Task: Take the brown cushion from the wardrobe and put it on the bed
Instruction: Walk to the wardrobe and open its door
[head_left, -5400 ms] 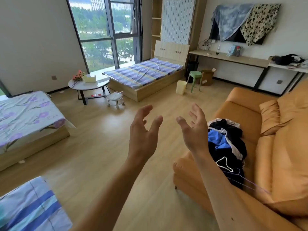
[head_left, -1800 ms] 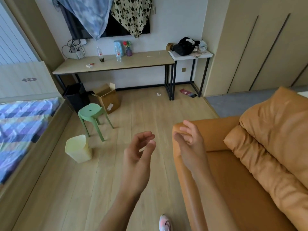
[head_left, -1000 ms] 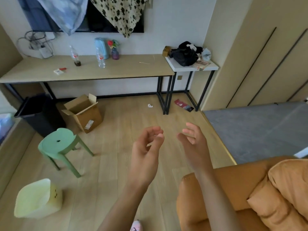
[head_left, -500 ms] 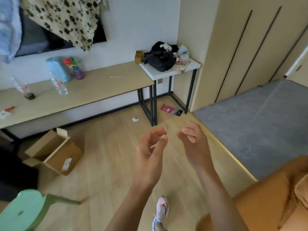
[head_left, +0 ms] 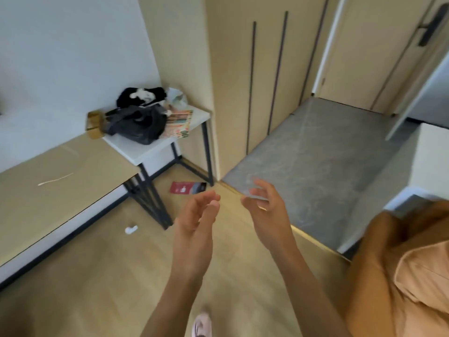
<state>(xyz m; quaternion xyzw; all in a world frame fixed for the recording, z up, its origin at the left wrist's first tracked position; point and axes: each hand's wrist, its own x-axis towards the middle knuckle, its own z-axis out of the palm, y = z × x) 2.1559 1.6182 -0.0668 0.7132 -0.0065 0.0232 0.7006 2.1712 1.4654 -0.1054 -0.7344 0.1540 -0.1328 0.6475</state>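
Observation:
The beige wardrobe (head_left: pixel 264 76) with dark vertical handle strips stands ahead at the upper middle, and its doors are closed. No brown cushion or bed shows in this view. My left hand (head_left: pixel 194 229) and my right hand (head_left: pixel 264 210) are raised side by side in front of me, palms facing each other, fingers loosely curled and apart, holding nothing. Both hang above the wooden floor, well short of the wardrobe.
A small white table (head_left: pixel 155 147) with a black bag (head_left: pixel 138 125) stands left of the wardrobe, next to a long wooden desk (head_left: pixel 56 186). A red packet (head_left: pixel 187 187) lies on the floor. An orange sofa (head_left: pixel 401 276) fills the lower right. Grey flooring (head_left: pixel 315 166) fronts the wardrobe.
The view has swung right from the beds and desk toward the wardrobe and come closer to it. My hands stayed raised and empty throughout.

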